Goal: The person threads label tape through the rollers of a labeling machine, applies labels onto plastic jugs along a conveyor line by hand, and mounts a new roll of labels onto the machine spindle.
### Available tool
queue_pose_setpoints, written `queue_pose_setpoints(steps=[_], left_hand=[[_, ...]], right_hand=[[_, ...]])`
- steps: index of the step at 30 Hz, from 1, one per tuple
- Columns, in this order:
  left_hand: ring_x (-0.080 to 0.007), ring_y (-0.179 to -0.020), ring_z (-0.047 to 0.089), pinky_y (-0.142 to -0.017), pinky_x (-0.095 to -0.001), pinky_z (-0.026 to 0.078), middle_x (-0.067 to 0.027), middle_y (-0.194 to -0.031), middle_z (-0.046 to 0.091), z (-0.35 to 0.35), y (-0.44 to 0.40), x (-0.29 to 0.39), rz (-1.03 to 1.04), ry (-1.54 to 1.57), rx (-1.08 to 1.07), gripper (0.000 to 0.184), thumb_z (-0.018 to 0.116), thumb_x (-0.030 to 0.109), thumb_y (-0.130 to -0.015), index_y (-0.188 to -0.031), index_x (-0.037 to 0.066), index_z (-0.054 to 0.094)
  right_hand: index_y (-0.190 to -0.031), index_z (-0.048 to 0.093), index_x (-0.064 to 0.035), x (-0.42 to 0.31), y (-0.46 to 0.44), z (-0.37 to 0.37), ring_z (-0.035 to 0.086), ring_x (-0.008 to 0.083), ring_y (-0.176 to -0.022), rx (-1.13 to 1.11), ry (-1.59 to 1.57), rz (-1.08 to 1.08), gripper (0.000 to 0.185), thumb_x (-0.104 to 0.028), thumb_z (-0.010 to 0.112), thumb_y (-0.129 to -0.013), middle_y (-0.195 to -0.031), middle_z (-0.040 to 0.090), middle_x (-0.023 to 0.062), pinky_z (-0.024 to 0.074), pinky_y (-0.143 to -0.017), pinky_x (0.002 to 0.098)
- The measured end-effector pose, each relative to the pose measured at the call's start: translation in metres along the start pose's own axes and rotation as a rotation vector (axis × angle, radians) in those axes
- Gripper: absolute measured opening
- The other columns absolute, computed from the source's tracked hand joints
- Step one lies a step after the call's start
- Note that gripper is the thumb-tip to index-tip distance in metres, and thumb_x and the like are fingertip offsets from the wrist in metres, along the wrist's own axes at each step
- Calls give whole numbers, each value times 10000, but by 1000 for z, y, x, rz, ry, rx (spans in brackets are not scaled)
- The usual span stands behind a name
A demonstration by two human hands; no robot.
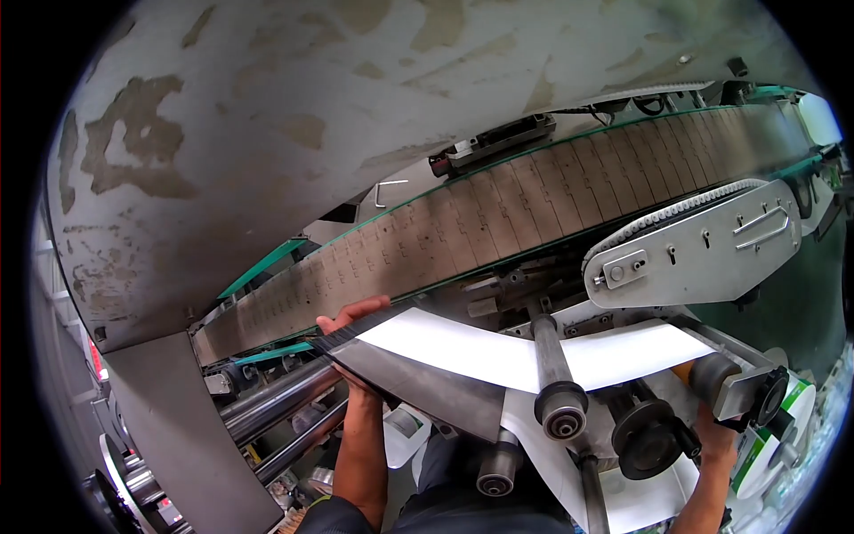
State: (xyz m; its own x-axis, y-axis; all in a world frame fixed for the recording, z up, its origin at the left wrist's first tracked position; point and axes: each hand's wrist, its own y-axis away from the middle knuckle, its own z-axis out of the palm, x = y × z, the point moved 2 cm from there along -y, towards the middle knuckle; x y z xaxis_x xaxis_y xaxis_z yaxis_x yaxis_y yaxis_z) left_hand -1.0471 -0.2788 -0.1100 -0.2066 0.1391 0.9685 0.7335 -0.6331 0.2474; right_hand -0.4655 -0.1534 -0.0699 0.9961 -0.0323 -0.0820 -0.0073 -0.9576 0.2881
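Observation:
My left hand (pixel 358 313) is closed around the far left end of a dark metal plate (pixel 445 387), its fingers showing past the black, bristle-like edge. A white paper strip (pixel 463 343) lies over that plate, passes by an upright metal roller (pixel 553 356) and runs on to the right. More white web hangs down below the plate. My right hand (pixel 714 438) is low on the right, beside a roller bracket (pixel 743 392) and a dark roller (pixel 714 378). Its fingers are mostly hidden behind these parts. A black knob (pixel 648 440) stands to its left.
A brown slat conveyor (pixel 463 222) with green edges curves across behind my hands. Above it hangs a large, scuffed grey panel (pixel 267 116). A side belt unit (pixel 694 249) stands at the right. Shiny bars (pixel 285 400) and a white jug (pixel 405 434) are lower left.

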Motion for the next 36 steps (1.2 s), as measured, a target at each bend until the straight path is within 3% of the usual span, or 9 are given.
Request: queue_pose_setpoints(steps=[10,14,17,18,19,25,28,33,36], left_hand=[[-274,-1074,661,-1021,-402,495,-189,-1168,719,-14,-3,-8,21,5,-48,922,200,757,-1041,-1136,-25,678],[-297,-1237,603,-1135,-470,414,-155,-1375,628,-10,-6,6,130,221,-37,835,330,736,-1037,-1374,11,568],[-298,-1446,442,-1202,-483,338,-175,-1516,513,21,16,67,542,-181,170,802,209,638,-1099,-1467,-19,487],[-302,-1443,456,-1203,-495,342,-185,-1474,553,21,21,79,1010,-416,134,779,195,585,-1114,-1440,-53,500],[-316,-1395,518,-1187,-501,378,-206,-1446,583,29,37,105,961,-344,272,703,253,507,-1128,-1416,-79,513],[-338,-1219,660,-1040,-416,511,-185,-1320,690,225,158,209,1178,-544,-831,462,772,50,-842,-1287,-23,671],[-321,-1403,504,-1167,-429,418,-88,-1533,540,331,183,204,1333,-920,-1302,629,748,11,-853,-1446,116,567],[-311,-1269,591,-1112,-423,449,-75,-1366,624,376,192,203,1475,-1198,-1441,572,800,59,-819,-1360,124,623],[-331,-1219,624,-1063,-439,475,-81,-1334,655,384,208,211,1194,-1515,-1245,613,839,158,-804,-1376,113,623]], right_hand=[[-1553,458,-111,2,-2,-2,445,331,-1468,-72,-3,92,818,-517,711,-889,-1559,509,154,387,-1189,417],[-1566,449,-115,1,-2,-5,432,327,-1487,-279,-20,470,836,-542,702,-894,-1577,499,152,378,-1201,415],[-1270,599,-114,-48,-10,-33,574,344,-1155,-88,-278,107,528,-383,727,-834,-1238,622,154,467,-959,436],[-1147,643,-112,-67,-15,-46,614,359,-1020,82,-307,-93,403,-316,730,-812,-1106,652,157,496,-852,448],[-1024,687,-109,-81,-20,-55,653,375,-884,204,-331,-241,278,-250,733,-789,-973,683,161,526,-745,461],[-765,744,-119,-89,-29,-54,703,385,-741,207,-198,-360,254,-313,673,-913,-744,702,158,549,-656,491],[-828,764,-133,-87,-30,-54,723,361,-780,171,-176,-378,172,-257,665,-897,-777,722,143,555,-672,472],[-836,787,-102,-82,-35,-44,736,373,-808,188,-257,-395,254,-311,671,-924,-808,739,160,586,-732,478],[-846,791,-92,-82,-36,-42,739,365,-805,185,-281,-402,277,-324,666,-933,-816,741,159,589,-735,467]])
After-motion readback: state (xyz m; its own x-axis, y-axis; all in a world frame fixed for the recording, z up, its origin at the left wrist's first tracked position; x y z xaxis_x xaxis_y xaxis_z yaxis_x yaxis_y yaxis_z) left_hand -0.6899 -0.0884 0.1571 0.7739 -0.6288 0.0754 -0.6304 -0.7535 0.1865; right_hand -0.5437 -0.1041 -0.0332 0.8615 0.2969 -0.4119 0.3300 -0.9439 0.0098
